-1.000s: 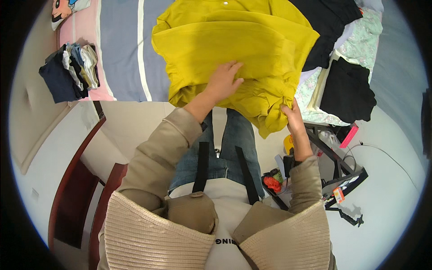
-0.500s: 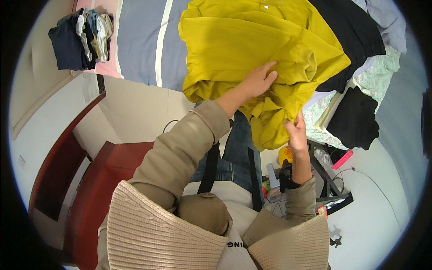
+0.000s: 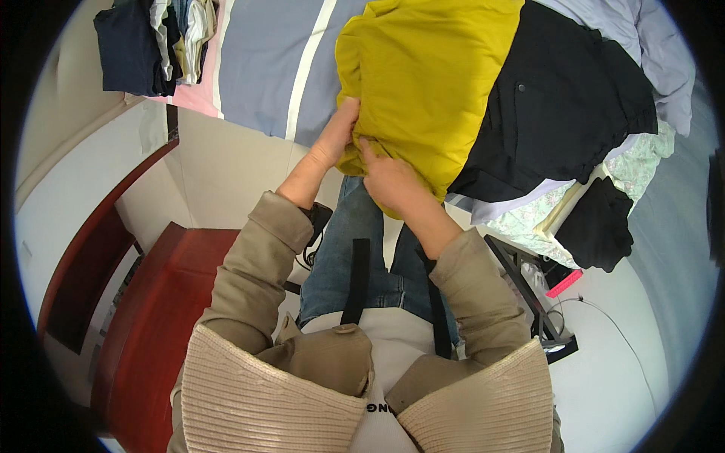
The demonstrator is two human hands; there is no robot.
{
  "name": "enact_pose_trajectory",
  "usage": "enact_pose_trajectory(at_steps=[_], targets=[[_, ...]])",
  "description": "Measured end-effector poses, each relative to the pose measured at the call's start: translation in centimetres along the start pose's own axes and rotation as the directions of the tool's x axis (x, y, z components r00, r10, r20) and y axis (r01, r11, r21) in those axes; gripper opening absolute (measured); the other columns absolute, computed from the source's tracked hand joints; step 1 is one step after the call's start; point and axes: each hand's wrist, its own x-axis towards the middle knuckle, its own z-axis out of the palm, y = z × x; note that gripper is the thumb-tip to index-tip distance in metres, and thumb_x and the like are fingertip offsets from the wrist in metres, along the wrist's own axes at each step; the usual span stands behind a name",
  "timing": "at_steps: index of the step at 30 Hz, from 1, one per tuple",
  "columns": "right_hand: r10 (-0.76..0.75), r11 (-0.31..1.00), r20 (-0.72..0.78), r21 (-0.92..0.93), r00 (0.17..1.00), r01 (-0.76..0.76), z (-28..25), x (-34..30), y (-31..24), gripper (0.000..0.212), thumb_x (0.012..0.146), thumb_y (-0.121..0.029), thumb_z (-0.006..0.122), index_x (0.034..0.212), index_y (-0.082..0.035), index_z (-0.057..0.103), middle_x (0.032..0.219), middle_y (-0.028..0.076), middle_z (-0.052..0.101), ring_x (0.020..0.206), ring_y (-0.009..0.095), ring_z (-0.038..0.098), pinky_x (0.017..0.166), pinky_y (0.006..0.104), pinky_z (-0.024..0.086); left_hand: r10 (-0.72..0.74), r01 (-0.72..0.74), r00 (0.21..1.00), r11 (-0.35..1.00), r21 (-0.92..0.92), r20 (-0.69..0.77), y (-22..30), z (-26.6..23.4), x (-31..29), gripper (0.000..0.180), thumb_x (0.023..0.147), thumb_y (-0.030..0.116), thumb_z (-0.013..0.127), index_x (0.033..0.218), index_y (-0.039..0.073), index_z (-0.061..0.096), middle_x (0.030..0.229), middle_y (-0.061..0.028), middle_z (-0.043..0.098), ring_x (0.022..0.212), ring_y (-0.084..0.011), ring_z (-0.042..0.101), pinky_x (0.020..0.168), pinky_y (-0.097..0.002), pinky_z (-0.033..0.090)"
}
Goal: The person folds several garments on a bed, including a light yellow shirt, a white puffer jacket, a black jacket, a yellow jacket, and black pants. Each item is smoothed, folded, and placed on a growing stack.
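Observation:
A mustard-yellow jacket point(image 3: 434, 83) is folded into a narrower shape at the bed's near edge, its lower end hanging a little over. My left hand point(image 3: 337, 137) is closed on the jacket's lower left edge, its fingertips partly hidden by the cloth. Close beside it, my right hand point(image 3: 393, 183) holds the lower edge, its index finger stretched along a fold toward my left hand. The other right fingers are mostly hidden. A black garment point(image 3: 563, 106) with a button lies flat to the right, its left side under or against the yellow cloth.
Folded trousers point(image 3: 128, 49) are stacked at the far left of the striped bedding point(image 3: 260, 60). At right lie a lavender cloth point(image 3: 664, 57), floral fabric point(image 3: 529, 219) and a bunched black cloth point(image 3: 596, 226). A dark metal frame point(image 3: 521, 275) stands below; red furniture point(image 3: 162, 302) is at lower left.
The jacket's right part has been folded over leftward, uncovering more of the black garment. My left hand moved left to the jacket's edge; my right hand moved left beside it.

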Motion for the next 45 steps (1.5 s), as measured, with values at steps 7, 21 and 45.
enact_pose_trajectory(at_steps=[7, 21, 45], targets=[[0.022, 0.962, -0.242, 0.267, 0.97, 0.045, 1.1, 0.8, 2.0, 0.05, 0.083, -0.028, 0.053, 0.127, -0.005, 0.042, 0.103, 0.02, 0.058, 0.094, 0.036, 0.056, 0.08, 0.0449, 0.045, 0.226, 0.075, 0.912, 0.728, 0.681, -0.342, 0.0, -3.6, 3.4, 0.036, 0.085, 0.026, 0.056, 0.103, -0.005, 0.054, 0.093, -0.0183, 0.062, 0.087, -0.028, 0.059, 0.079, -0.035, 0.045], [0.396, 0.138, -0.053, 0.99, 0.917, -0.003, -5.8, 3.4, 11.4, 0.06, 0.081, -0.022, 0.066, 0.128, 0.003, 0.039, 0.124, 0.015, 0.05, 0.111, 0.026, 0.05, 0.096, 0.0328, 0.038, -0.198, 0.213, 0.969, 0.972, 0.096, -0.148, 5.2, -3.4, 6.1, 0.059, 0.082, 0.033, 0.063, 0.122, -0.007, 0.044, 0.116, -0.0145, 0.054, 0.105, -0.0236, 0.053, 0.087, -0.0339, 0.044], [0.735, 0.259, -0.003, 0.925, 0.678, -0.277, 2.8, -3.0, 12.3, 0.055, 0.075, -0.029, 0.065, 0.117, 0.006, 0.053, 0.119, 0.017, 0.056, 0.11, 0.028, 0.052, 0.093, 0.0366, 0.039, -0.136, 0.072, 0.991, 0.604, 0.794, 0.013, 0.5, -3.2, 1.1, 0.063, 0.086, 0.042, 0.054, 0.133, 0.005, 0.036, 0.129, -0.0099, 0.047, 0.116, -0.0215, 0.046, 0.091, -0.0379, 0.04]])
